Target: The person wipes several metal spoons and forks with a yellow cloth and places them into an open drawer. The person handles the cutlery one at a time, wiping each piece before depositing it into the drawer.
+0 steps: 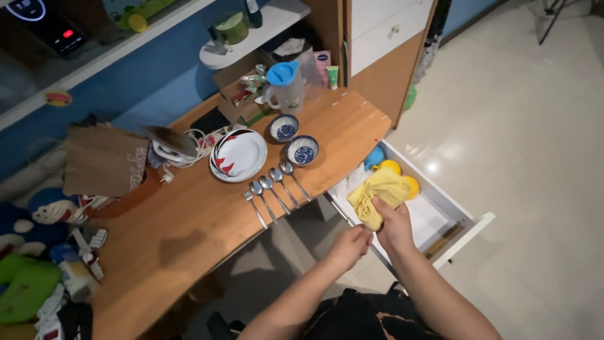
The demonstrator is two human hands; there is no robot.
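Right hand (395, 221): gripped the yellow cloth (379, 192) over the open white drawer (462, 217).
Left hand (349, 244): pinched the cloth's lower corner (likely steadying it).
Desk (189, 226): three spoons (280, 179) and a fork (253, 206) lay in a row, near two blue bowls (294, 140).

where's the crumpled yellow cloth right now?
Head view, right of centre: the crumpled yellow cloth is gripped by the right hand over the open white drawer, just right of the wooden desk's edge, left hand beside it.
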